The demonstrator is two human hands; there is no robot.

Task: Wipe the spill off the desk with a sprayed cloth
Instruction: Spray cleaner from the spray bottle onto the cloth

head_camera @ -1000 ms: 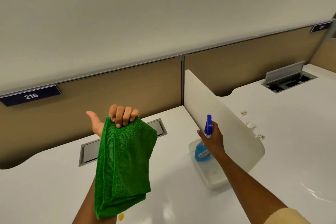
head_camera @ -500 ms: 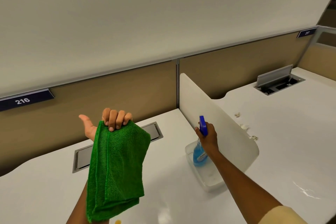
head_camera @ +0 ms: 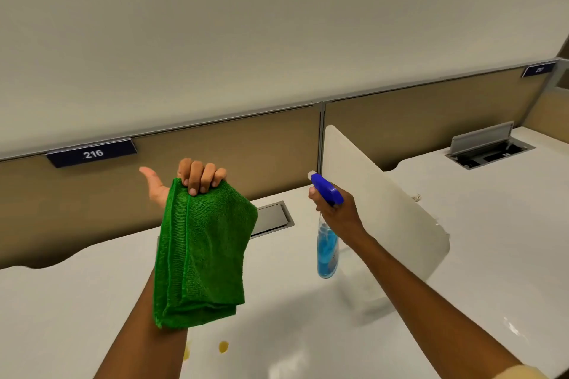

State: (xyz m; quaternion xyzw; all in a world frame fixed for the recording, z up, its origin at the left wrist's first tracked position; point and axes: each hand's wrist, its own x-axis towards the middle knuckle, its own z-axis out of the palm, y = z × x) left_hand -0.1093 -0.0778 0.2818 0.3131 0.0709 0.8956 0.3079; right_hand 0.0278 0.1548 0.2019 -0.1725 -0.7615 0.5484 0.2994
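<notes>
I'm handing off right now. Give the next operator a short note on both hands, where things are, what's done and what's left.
Left hand: grip shut on the folded green microfibre cloth, held up hanging.
Right hand: grip shut on the clear spray bottle with blue liquid and blue trigger head, lifted, nozzle towards the cloth.
Yellow spill drops sit on the white desk, unwiped.
Left: spray the cloth if still dry, then wipe.

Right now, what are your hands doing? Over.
Left hand grips green cloth, held up. Right hand grips spray bottle, off the desk. Yellow spill unwiped. Nothing blocking.
</notes>
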